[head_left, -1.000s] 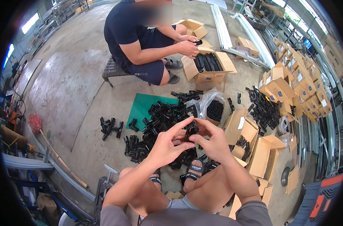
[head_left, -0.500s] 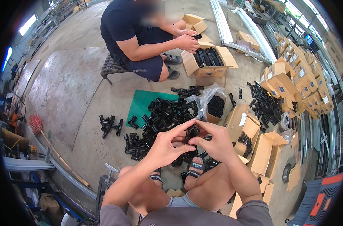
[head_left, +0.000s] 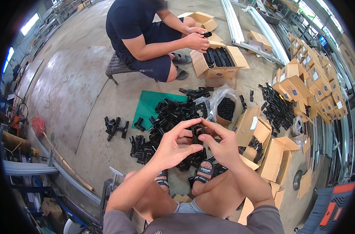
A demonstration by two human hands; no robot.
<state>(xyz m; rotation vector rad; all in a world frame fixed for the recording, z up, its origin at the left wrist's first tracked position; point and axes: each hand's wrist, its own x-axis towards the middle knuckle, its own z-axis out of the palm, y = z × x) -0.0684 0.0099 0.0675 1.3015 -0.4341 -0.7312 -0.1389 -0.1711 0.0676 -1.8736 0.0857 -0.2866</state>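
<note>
Between my two hands, above the heap and in front of my knees, is a glossy black tubular fitting (head_left: 197,133). My left hand (head_left: 179,142) closes on it from the left, thumb underneath and fingers over the far side. My right hand (head_left: 217,139) grips it from the right, thumb pressed on its near face. The fingers partly cover the fitting, so its full shape is hidden. Below and beyond lies a heap of similar black fittings (head_left: 161,123), partly on a green sheet (head_left: 146,102).
Across from me a seated person (head_left: 146,43) handles a black part beside a carton (head_left: 220,72) of black pieces. A bag-lined box (head_left: 225,109) of small black parts stands near the heap. Open cartons (head_left: 274,163) and stacked boxes (head_left: 318,80) are at right. A broom (head_left: 64,156) lies left.
Both my hands still hold the fitting; it has tilted slightly, and its ring-shaped opening shows more. The view has shifted a little. The other person's hands remain on their black part.
</note>
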